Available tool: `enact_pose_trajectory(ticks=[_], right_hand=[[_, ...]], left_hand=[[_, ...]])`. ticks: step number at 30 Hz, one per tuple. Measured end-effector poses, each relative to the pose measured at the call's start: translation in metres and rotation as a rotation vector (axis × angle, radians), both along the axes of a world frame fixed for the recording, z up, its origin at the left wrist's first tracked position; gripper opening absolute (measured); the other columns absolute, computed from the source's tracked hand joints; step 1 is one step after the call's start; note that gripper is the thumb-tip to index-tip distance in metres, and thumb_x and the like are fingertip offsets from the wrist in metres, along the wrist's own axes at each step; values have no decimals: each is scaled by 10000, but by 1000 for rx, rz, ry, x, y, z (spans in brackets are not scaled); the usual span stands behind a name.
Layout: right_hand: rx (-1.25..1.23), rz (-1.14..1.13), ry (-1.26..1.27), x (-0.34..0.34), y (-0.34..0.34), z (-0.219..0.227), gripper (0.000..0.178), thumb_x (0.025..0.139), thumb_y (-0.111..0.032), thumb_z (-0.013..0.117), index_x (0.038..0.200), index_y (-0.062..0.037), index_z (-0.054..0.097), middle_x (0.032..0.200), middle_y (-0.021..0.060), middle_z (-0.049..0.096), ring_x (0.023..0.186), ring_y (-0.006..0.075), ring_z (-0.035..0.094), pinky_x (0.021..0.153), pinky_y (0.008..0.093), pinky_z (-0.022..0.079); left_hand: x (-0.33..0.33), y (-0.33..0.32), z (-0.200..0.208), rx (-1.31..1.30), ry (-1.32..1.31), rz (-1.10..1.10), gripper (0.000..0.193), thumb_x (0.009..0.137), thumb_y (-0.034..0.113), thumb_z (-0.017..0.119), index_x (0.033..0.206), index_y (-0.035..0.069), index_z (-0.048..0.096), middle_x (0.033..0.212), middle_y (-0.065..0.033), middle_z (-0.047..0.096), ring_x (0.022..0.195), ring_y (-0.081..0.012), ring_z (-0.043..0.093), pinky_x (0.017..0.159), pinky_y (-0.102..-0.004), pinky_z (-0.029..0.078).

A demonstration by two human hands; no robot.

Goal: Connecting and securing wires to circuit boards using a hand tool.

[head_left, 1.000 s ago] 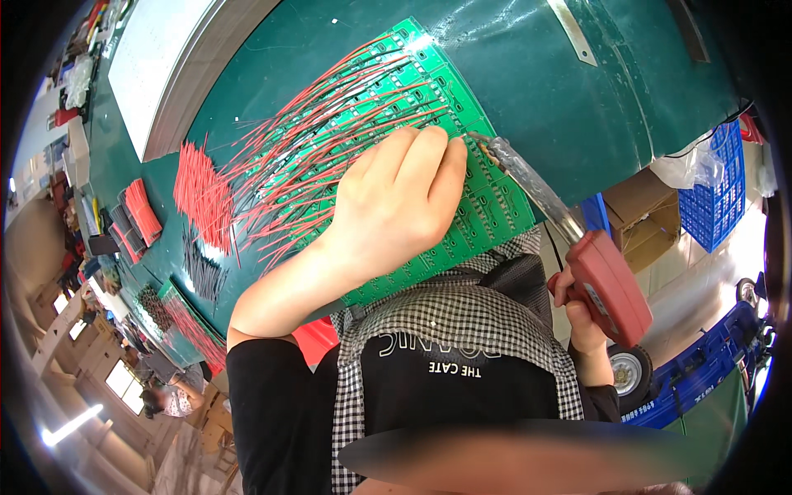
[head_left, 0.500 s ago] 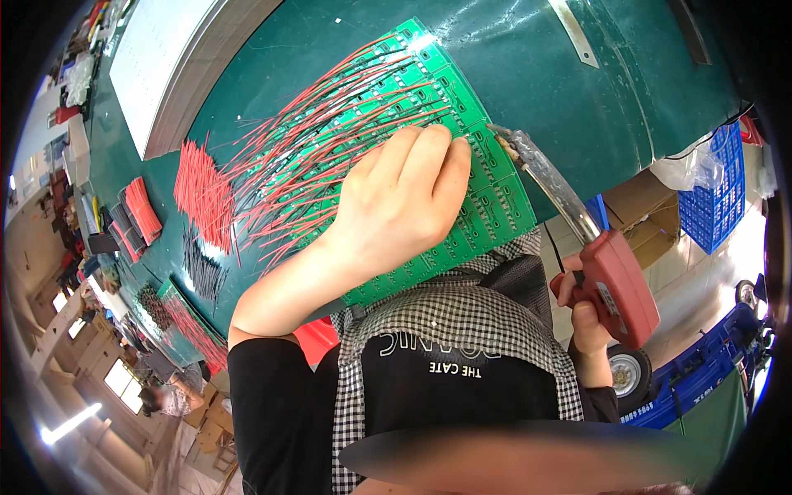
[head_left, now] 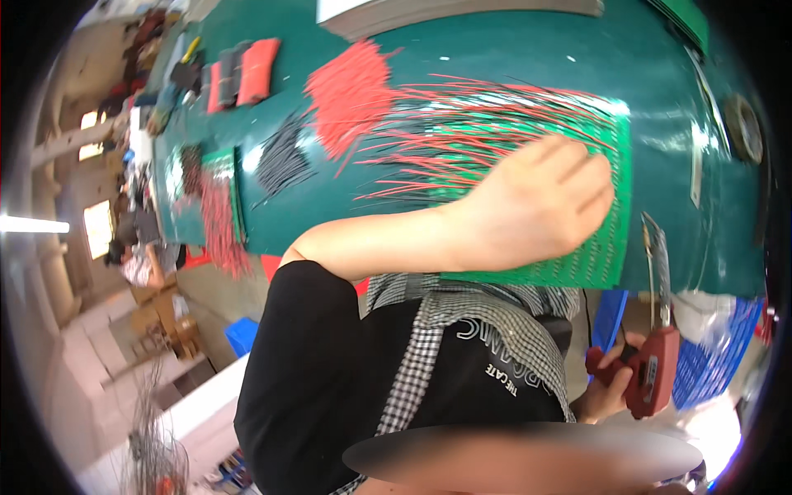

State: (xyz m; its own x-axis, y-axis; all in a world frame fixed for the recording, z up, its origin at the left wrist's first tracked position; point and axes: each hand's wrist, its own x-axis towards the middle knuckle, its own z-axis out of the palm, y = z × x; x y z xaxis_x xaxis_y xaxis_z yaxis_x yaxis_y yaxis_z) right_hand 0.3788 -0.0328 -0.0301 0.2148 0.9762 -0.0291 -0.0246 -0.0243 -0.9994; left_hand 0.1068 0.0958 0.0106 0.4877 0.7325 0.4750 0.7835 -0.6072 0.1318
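Observation:
A green circuit board panel (head_left: 613,235) lies on the green table in front of me. Many thin red and black wires (head_left: 462,136) fan out leftward across it. Bent over the panel's right part, my left hand (head_left: 544,202) has its fingers curled closed; its fingertips and whatever they pinch are hidden beneath. My right hand (head_left: 609,396) grips a red soldering gun (head_left: 654,375) by its handle, low at the right. The gun points up, its tip just beyond the panel's right edge. Loose red wires (head_left: 351,95) are heaped left of the panel, beside black wires (head_left: 285,157).
Red and black bundles (head_left: 258,70) lie at the far left, above another wired board (head_left: 239,194). A white-topped stack (head_left: 462,11) borders the back. On the right are a metal strip (head_left: 697,165), a tape roll (head_left: 744,129) and a blue crate (head_left: 714,363). Another person (head_left: 142,266) is far left.
The view has turned, so the panel looks more level. The soldering gun's tip has gone from the panel's edge to farther off on the right. My left hand stays closed over the panel.

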Motion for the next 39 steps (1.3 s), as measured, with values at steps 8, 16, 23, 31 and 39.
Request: enact_pose_trajectory(ticks=[8,16,23,31,39], right_hand=[[24,-17,-46,-3,10,-2,554,841,-291,656,1197,67,429,1066,194,552,550,165,516,478,233,384],[23,7,-43,-11,5,-2,491,859,-249,621,1192,60,436,1090,191,550,574,172,522,509,244,393],[-48,-71,-6,-11,-4,12,428,874,-185,589,1193,65,452,1106,174,551,583,146,521,508,278,483],[-10,86,62,-13,2,-1,541,874,-211,623,1295,49,403,1106,247,558,613,157,520,504,248,441],[-67,101,81,-8,-1,13,605,867,-299,641,1288,60,396,1088,209,585,589,150,532,520,257,431]], left_hand=[[-250,-65,-4,-179,183,1058,98,804,153,652,841,69,687,852,-86,656,850,-305,620,750,-404,484],[-330,-85,-56,-328,-293,925,144,791,123,697,891,21,703,807,-86,679,744,-171,618,736,-301,485],[-336,-69,-61,-478,-345,974,149,849,145,671,910,9,685,787,-36,665,765,-104,590,727,-262,473],[-135,-13,5,-144,-378,542,69,881,47,627,931,20,666,856,-34,651,759,-95,591,692,-236,471],[19,16,-16,-483,-320,-124,92,791,23,659,880,21,634,797,-84,599,706,-209,605,613,-314,490]])
